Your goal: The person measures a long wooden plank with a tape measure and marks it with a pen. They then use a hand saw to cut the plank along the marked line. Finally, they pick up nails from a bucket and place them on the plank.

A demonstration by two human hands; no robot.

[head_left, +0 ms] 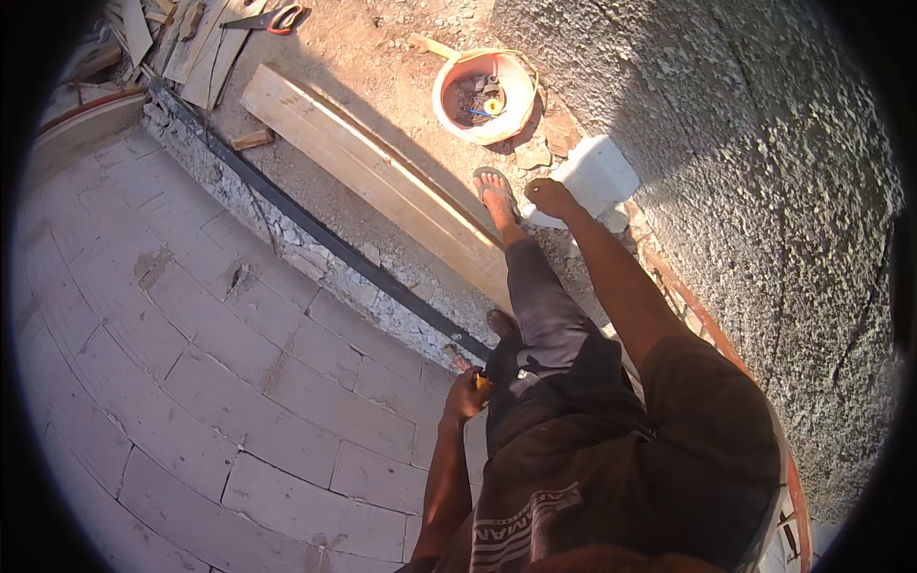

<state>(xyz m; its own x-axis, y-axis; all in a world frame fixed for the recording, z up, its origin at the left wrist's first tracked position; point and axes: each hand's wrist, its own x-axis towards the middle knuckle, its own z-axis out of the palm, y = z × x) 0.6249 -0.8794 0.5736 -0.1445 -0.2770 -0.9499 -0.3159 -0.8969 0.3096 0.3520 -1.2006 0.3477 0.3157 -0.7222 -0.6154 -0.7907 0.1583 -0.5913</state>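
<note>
My left hand [463,395], low beside the block wall, is closed around a small yellow-and-black thing [482,381]. A reddish bit [462,364] shows just beyond its fingers. My right hand [552,199] reaches forward with curled fingers, above the edge of a white block [600,175]. Whatever those fingers may hold is hidden. My sandalled foot [496,191] stands left of that hand.
Long wooden boards [373,177] lie diagonally on the dirt. Beyond my foot sits an orange bucket [444,100] with small items inside. A handsaw [272,19] rests among scrap wood. A grey block wall [277,411] rises at left, a rough wall [764,191] at right.
</note>
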